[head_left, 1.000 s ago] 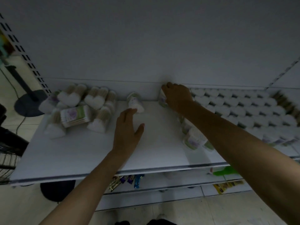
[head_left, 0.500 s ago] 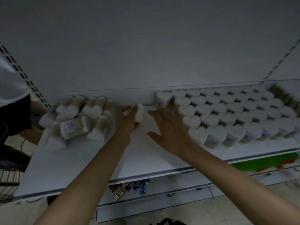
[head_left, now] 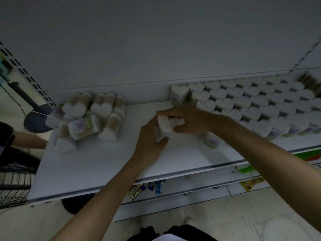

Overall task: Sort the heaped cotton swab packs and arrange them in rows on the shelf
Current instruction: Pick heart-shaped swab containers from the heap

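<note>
Both hands hold one heart-shaped cotton swab pack [head_left: 165,125] above the middle of the white shelf [head_left: 107,160]. My left hand [head_left: 149,141] grips it from below and the left. My right hand [head_left: 191,120] pinches its top from the right. A heap of swab packs [head_left: 86,117] lies tumbled at the shelf's back left. Upright heart-shaped packs stand in neat rows [head_left: 251,105] across the right half. One pack [head_left: 211,140] lies at the front of the rows, under my right forearm.
The shelf's back panel rises right behind the packs. A lower shelf [head_left: 173,190] holds small coloured packets [head_left: 147,187] and green tags. Another person's arm [head_left: 29,141] and a wire basket [head_left: 13,186] are at the far left. Tiled floor lies below.
My left hand picked up the lone pack from the back middle and brought it forward. My right hand left the rows and came over to take hold of the same pack.
</note>
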A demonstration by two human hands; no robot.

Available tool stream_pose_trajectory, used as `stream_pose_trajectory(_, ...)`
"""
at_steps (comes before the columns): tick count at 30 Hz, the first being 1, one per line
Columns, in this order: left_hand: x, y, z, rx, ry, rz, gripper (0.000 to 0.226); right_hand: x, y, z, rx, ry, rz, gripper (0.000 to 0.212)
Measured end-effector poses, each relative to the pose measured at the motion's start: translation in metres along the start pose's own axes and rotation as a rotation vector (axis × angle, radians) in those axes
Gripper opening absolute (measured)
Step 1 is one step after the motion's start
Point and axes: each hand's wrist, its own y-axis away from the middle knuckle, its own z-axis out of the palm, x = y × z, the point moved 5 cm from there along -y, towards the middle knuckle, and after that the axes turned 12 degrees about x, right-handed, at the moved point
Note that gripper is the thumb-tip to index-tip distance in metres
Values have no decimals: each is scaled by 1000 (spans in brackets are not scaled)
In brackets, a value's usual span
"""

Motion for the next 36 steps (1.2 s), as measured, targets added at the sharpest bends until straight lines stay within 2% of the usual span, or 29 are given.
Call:
stream_pose_trajectory(2, -5, -10, 5, 36, 2, -29, 53, -5, 1, -3, 103, 197, -55, 65)
stream_pose_trajectory(5, -12, -18, 15, 109, 73, -56, 40, -20, 15, 1, 423, 513, -226, 28)
stream_pose_trajectory(7, -13, -23, 26, 130, 70, -52, 33, -20, 21, 11, 479, 607, -249, 17)
stream_pose_trajectory(8, -12, -27, 33, 124, 47, -48, 38, -15, 21, 12, 488, 644, -225, 18)
stream_pose_trajectory(11, -7, -37, 54, 59, 20, 2, 77, 2, 16, 6, 450, 644, -83, 28)
stream_pose_trajectory(14, -1, -46, 67, 56, -39, 55, 87, 9, 11, -5, 464, 648, -27, 36)
stream_pose_trajectory(16, 1, -54, 71, 74, -92, 96, 88, 12, 5, -8, 416, 637, 16, 39)
stream_pose_trajectory(24, -5, -56, 71, 99, -206, 133, 82, 17, 1, -16, 415, 584, 45, 35)
stream_pose_trajectory(30, -1, -47, 59, 188, -169, 107, 75, 8, 12, -18, 596, 473, -56, 32)
stream_pose_trajectory(34, 2, -18, 34, 277, -171, 106, 59, -12, 23, 3, 645, 164, -88, 34)
stream_pose_trajectory(36, -2, 6, 13, 320, -200, 126, 53, -21, 23, 22, 598, -47, -53, 34)
